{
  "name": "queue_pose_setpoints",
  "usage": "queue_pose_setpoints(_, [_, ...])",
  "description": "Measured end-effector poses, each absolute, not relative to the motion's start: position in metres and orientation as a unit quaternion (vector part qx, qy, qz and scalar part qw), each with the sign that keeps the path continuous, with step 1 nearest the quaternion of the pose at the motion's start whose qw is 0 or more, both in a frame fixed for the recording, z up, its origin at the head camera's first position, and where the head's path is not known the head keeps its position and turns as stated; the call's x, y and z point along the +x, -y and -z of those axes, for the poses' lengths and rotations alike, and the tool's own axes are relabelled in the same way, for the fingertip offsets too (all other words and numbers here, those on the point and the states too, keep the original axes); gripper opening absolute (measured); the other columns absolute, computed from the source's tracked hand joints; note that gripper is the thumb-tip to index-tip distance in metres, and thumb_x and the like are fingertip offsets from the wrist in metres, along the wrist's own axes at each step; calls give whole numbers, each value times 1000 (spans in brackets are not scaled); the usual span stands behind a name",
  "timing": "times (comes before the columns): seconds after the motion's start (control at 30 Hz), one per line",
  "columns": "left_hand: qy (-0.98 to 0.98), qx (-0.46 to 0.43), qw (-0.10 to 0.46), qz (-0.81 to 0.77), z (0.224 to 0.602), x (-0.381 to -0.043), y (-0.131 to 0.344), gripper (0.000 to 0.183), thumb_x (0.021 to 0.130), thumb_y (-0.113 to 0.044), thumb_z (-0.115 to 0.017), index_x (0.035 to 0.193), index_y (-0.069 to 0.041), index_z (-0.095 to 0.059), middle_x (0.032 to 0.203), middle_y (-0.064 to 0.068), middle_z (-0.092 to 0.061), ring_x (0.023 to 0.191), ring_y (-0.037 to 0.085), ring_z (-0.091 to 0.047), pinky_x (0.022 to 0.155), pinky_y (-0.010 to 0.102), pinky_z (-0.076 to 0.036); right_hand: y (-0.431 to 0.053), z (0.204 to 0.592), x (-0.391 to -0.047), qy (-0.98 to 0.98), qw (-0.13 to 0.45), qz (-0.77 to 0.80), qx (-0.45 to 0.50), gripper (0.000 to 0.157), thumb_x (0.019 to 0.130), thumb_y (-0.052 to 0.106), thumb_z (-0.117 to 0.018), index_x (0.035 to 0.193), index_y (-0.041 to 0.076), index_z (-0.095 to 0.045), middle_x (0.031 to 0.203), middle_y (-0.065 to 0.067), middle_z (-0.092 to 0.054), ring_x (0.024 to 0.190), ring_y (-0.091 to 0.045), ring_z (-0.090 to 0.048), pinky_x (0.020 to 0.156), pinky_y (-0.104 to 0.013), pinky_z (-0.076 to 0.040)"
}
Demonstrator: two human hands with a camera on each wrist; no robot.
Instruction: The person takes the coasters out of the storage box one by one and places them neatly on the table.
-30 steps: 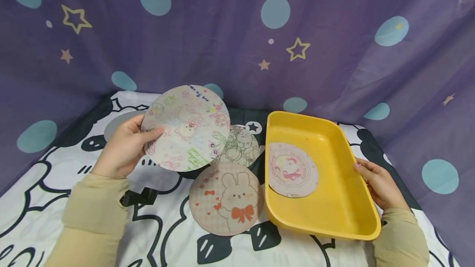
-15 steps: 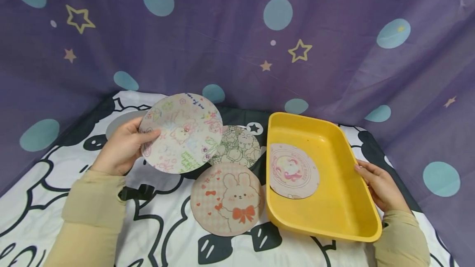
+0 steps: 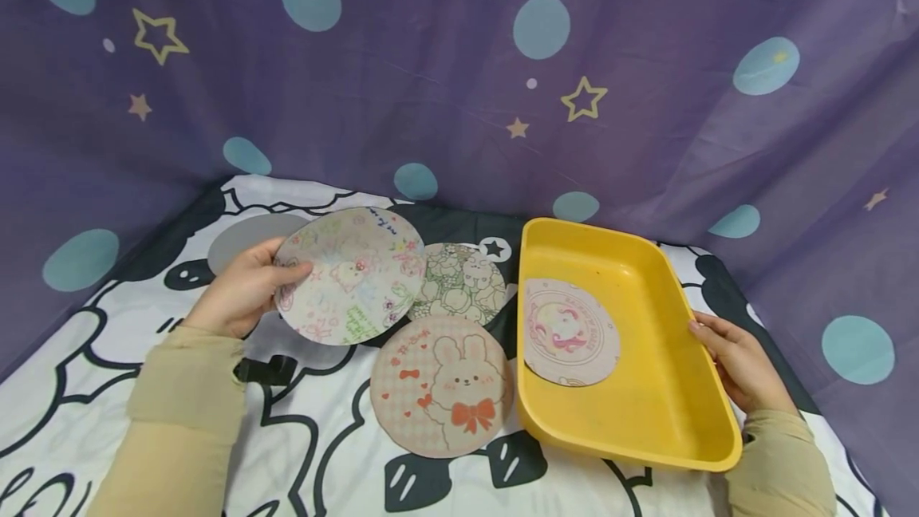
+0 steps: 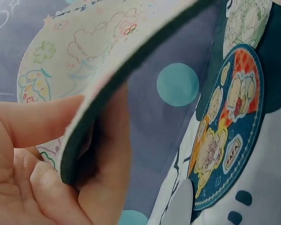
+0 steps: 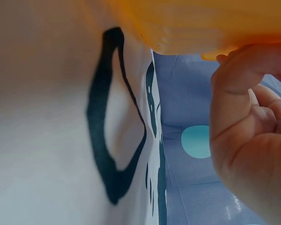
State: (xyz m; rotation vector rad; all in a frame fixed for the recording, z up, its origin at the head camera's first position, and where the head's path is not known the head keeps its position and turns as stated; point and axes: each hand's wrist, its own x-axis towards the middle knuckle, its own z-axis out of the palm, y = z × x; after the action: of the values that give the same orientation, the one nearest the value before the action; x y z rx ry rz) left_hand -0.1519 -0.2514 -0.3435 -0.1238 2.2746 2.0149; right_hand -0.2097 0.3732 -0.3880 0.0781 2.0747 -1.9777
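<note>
My left hand (image 3: 240,290) pinches the left edge of a round mat (image 3: 352,278), pale with pastel doodles, thumb on top and fingers beneath. In the left wrist view its dark underside edge shows. Below it lies a dark blue round mat (image 4: 229,129) with cartoon food prints, hidden in the head view. A green line-drawn round mat (image 3: 467,282) and a pink checked bunny mat (image 3: 445,389) lie to its right. My right hand (image 3: 743,361) grips the right rim of a yellow plastic tray (image 3: 646,413). Inside it, at the left wall, leans a pink pony mat (image 3: 570,333).
A white cloth (image 3: 323,453) with black cartoon print covers the table. A purple curtain (image 3: 431,62) with stars and blue dots hangs behind and at the sides. A grey round patch (image 3: 247,234) shows behind my left hand.
The doodle mat in my left hand has sunk and tilted flatter, uncovering more of the green mat. My right hand keeps its grip on the tray, which stays in place.
</note>
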Motion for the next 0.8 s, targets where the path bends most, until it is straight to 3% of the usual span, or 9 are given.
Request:
queue_pose_setpoints(0.1, [-756, -40, 58, -651, 344, -152, 253, 22, 100, -15, -58, 122, -18, -53, 89, -18, -69, 79, 4, -67, 66, 26, -56, -374, 387, -209, -720, 135, 681, 27, 10, 101, 28, -59, 107, 33, -62, 98, 12, -72, 80, -9, -69, 72, -24, -60])
queue_pose_setpoints(0.3, [-767, -43, 65, -637, 345, -152, 257, 47, 101, -14, -56, 143, -1, -39, 90, -19, -67, 79, 4, -67, 66, 26, -57, -374, 386, -210, -720, 136, 679, 29, 9, 100, 28, -59, 108, 33, -62, 98, 12, -72, 80, -9, -69, 72, -24, -60])
queue_pose_setpoints(0.57, [-769, -38, 85, -632, 346, -149, 261, 26, 100, -14, -57, 125, -9, -50, 87, -13, -66, 75, 7, -66, 65, 29, -57, -373, 385, -210, -720, 139, 679, 34, 9, 100, 28, -59, 108, 33, -61, 98, 13, -72, 80, -9, -69, 73, -24, -60])
queue_pose_setpoints(0.8, [-783, -26, 110, -612, 348, -147, 263, 50, 101, -13, -56, 143, 5, -37, 88, -11, -68, 76, 9, -67, 65, 30, -57, -373, 386, -209, -717, 138, 682, 29, 10, 101, 27, -58, 107, 34, -63, 98, 12, -72, 79, -8, -68, 71, -24, -60])
